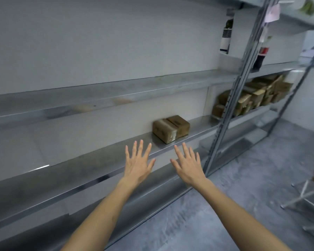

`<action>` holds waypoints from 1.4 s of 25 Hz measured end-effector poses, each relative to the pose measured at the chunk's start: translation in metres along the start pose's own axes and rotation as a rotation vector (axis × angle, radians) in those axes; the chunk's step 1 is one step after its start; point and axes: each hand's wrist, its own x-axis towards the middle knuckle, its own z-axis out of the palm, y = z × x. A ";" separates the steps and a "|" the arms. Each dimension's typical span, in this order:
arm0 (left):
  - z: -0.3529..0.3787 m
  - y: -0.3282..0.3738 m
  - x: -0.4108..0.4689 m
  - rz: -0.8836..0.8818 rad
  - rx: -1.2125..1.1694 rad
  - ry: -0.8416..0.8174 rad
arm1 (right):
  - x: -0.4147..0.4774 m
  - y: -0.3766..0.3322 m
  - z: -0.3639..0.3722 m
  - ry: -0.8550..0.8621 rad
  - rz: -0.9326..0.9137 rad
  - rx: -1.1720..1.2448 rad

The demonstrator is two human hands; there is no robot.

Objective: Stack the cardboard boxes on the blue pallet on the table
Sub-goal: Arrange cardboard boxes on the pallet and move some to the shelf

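left grip point(138, 165), right grip point(188, 165) splayed before box point(171, 128)

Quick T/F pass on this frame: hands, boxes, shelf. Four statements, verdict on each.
1. The left hand and right hand are both open, fingers spread. True.
2. The left hand grips the lone box. False: nothing touches it; it sits ahead of the fingertips.
3. The lone box rests on the metal shelf. True.
4. The pile of boxes lies on the floor. False: it is on a shelf past the upright post.
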 end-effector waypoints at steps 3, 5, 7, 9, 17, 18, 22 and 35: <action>0.016 0.024 0.062 -0.029 -0.053 -0.018 | 0.050 0.041 -0.004 -0.025 0.010 -0.003; 0.024 0.035 0.094 -0.044 -0.072 -0.042 | 0.083 0.061 -0.006 -0.044 0.011 0.021; 0.033 0.042 0.119 -0.062 -0.082 -0.059 | 0.112 0.074 -0.005 -0.045 0.003 0.049; 0.042 0.047 0.141 -0.087 -0.107 -0.072 | 0.140 0.085 -0.002 -0.055 -0.005 0.076; 0.095 0.061 0.242 -0.366 -0.402 -0.267 | 0.277 0.120 0.028 -0.198 -0.069 0.352; 0.104 0.065 0.255 -0.402 -0.409 -0.278 | 0.295 0.124 0.035 -0.223 -0.077 0.388; 0.136 0.084 0.296 -0.544 -0.397 -0.342 | 0.353 0.143 0.067 -0.395 -0.078 0.513; 0.180 0.110 0.332 -0.801 -0.883 -0.101 | 0.395 0.139 0.099 -0.457 -0.143 0.945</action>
